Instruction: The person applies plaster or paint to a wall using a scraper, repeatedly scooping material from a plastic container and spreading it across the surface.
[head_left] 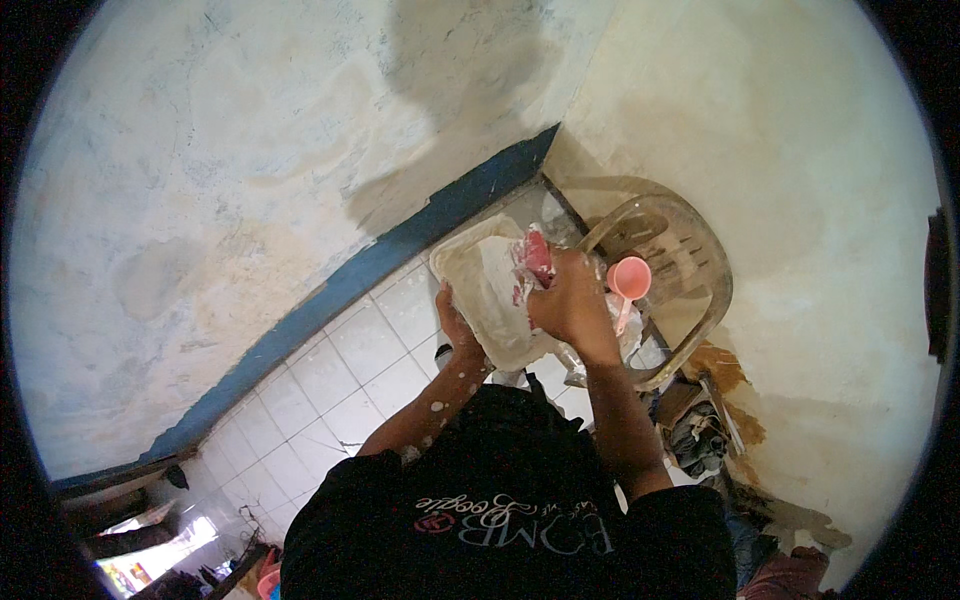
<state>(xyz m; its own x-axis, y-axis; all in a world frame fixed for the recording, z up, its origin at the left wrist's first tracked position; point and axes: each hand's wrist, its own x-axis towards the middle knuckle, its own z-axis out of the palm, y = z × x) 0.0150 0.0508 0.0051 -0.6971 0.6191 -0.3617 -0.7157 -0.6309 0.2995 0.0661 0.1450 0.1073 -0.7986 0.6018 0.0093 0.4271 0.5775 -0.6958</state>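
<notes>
My left hand (455,322) clamps the tray (485,290) at its near-left edge — my right hand (568,300), nearer its far corner, grips a red-handled tool (538,255).

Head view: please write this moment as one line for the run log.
left hand: holds paint tray at edge | right hand: grips red-handled tool over tray | pink scoop, plastic chair beside | white floor tiles below

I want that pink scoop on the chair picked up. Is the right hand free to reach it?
Probably not yet: the right hand is gripping a red-handled tool over the tray. The pink scoop lies close beside it, unobstructed.
</notes>
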